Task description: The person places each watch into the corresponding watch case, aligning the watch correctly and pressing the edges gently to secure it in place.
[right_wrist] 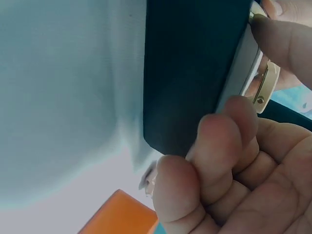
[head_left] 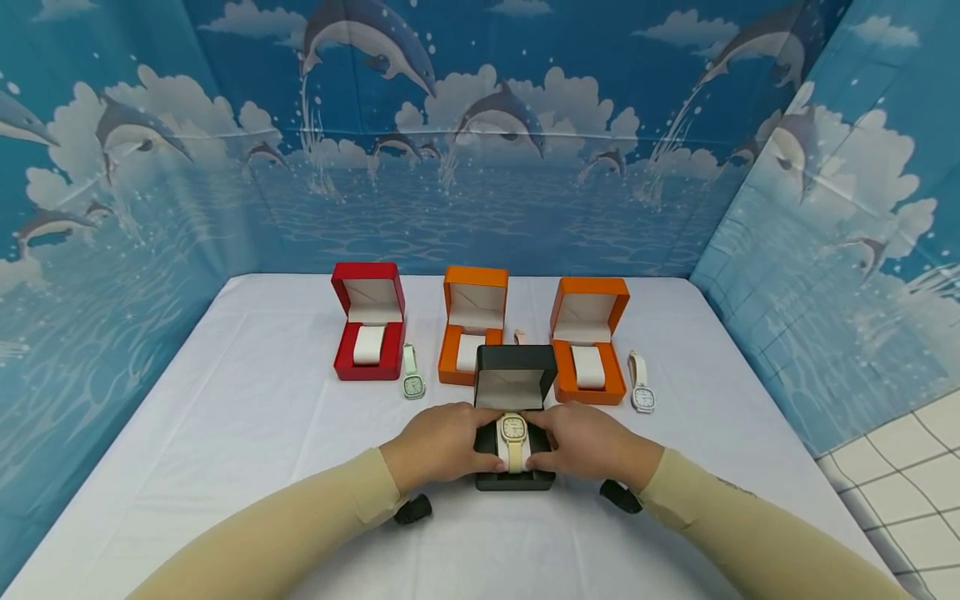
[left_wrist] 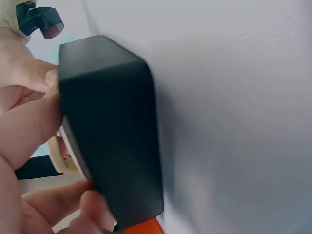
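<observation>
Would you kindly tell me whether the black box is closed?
No, the lid of the black box stands raised, showing its pale lining behind the yellow watch.

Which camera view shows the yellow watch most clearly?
The head view: the yellow watch faces this camera, its dial and strap visible. Both wrist views show only part of it from the side, without the dial's face.

Blk box point(head_left: 515, 482): lid open, stands on tabletop point(head_left: 300, 375).
Wht cushion point(head_left: 502, 442): in box base, partly abv rim.
Yel watch point(head_left: 513, 428): rounded-sq dial, face up, strap over cushion.
</observation>
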### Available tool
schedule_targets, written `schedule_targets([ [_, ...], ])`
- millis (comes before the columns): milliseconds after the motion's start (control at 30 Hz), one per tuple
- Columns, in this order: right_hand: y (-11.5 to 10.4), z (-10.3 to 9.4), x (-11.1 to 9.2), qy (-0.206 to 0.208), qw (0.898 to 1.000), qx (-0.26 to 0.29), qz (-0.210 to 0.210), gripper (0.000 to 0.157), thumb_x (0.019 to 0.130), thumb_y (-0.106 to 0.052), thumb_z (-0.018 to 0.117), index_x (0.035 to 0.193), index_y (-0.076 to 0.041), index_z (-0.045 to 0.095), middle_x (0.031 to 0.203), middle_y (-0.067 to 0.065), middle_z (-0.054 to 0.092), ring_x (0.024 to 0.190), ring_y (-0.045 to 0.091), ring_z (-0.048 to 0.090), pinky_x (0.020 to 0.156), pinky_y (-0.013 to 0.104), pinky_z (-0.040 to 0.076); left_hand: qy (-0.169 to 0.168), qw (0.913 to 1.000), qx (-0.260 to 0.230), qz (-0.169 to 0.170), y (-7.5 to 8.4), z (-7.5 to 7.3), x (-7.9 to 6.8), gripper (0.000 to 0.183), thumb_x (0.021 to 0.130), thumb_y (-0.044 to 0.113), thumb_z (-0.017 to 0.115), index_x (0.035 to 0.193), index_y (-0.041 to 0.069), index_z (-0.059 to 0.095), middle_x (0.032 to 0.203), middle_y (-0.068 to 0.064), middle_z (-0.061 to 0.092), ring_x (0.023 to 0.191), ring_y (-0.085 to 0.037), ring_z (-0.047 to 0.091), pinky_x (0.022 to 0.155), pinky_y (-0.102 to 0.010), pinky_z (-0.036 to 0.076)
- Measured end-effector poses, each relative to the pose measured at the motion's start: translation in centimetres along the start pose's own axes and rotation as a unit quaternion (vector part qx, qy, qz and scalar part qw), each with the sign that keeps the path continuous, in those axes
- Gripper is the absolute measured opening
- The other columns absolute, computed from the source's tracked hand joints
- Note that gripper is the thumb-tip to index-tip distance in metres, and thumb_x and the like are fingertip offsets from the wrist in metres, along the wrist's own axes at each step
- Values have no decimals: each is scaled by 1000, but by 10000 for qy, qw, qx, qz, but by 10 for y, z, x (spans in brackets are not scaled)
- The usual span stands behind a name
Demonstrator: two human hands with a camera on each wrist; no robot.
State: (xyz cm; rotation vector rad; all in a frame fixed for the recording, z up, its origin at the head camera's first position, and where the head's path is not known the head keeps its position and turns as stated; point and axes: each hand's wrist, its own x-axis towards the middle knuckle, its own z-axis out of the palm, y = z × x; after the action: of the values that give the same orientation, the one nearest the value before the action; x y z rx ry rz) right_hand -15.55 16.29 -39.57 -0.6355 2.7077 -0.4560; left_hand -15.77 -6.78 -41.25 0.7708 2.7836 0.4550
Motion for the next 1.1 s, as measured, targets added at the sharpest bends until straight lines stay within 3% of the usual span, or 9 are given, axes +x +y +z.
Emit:
schedule_targets([
  [100, -1, -5, -3, 47, 9999, -106, -13, 69, 87, -38, 87, 147, -13, 63, 66, -6, 55, 60, 9, 52, 54, 23, 39, -51, 10000, -31, -35, 1, -7, -4, 68, 88, 56, 81, 145, 24, 63, 117, 5, 73, 95, -11, 61, 83, -32, 55],
  [200, -3, -15, -9, 241, 9995, -177, -139, 68, 89, -37, 85, 147, -10, 62, 65, -7, 54, 60, 8, 50, 54, 23, 40, 82, 9997, -216, 8, 0, -21, -9, 62, 90, 53, 79, 142, 21, 67, 100, 7, 72, 85, -9, 61, 72, -30, 55],
  [333, -4, -35, -17, 920, 9940, 141, -570, 47, 95, -32, 80, 134, -7, 71, 64, -9, 51, 55, 6, 45, 52, 23, 38, 844, 9939, -704, 131, -4, -42, -14, 47, 95, 50, 76, 129, 18, 74, 80, 12, 63, 71, -8, 57, 60, -27, 49],
  [467, -3, -55, -20, 2118, 9698, 762, -939, 18, 99, -23, 75, 112, -11, 77, 66, -8, 54, 55, 7, 46, 50, 26, 40, 1972, 9715, -1290, 262, -11, -60, -13, 25, 98, 43, 74, 103, 18, 75, 77, 10, 61, 68, -8, 55, 59, -27, 47],
  [567, 1, -68, -14, 2853, 9496, 985, -849, 17, 103, -22, 70, 114, -10, 76, 72, -2, 57, 58, 12, 50, 53, 28, 43, 2363, 9579, -1622, 183, -15, -69, -8, 26, 99, 43, 73, 104, 18, 69, 78, 5, 60, 60, -13, 51, 55, -29, 43],
  [667, 6, -76, -4, 2857, 9520, 987, -491, 34, 106, -27, 66, 132, -5, 71, 76, 4, 57, 60, 17, 50, 54, 31, 42, 2218, 9600, -1705, -104, -15, -76, -1, 41, 100, 50, 68, 123, 17, 65, 87, 4, 62, 56, -17, 50, 53, -31, 43],
  [800, 13, -79, 11, 2079, 9726, 1035, -76, 49, 108, -36, 61, 147, -7, 61, 64, 5, 50, 54, 21, 49, 50, 34, 39, 1666, 9700, -1695, -517, -14, -77, 13, 56, 101, 59, 61, 143, 23, 62, 101, 4, 67, 69, -16, 61, 60, -32, 52],
  [933, 20, -76, 21, 1456, 9817, 1231, 15, 48, 108, -37, 59, 149, -12, 61, 56, 2, 43, 51, 21, 47, 51, 35, 39, 1208, 9764, -1649, -694, -14, -73, 24, 56, 101, 59, 61, 145, 25, 63, 112, 2, 71, 90, -16, 66, 72, -33, 57],
  [1100, 26, -72, 26, 1149, 9823, 1475, -128, 43, 109, -34, 58, 145, -11, 65, 66, 5, 48, 51, 20, 40, 55, 36, 41, 930, 9752, -1880, -702, -16, -70, 29, 55, 102, 55, 62, 146, 21, 65, 138, -2, 69, 112, -21, 64, 86, -39, 59],
])
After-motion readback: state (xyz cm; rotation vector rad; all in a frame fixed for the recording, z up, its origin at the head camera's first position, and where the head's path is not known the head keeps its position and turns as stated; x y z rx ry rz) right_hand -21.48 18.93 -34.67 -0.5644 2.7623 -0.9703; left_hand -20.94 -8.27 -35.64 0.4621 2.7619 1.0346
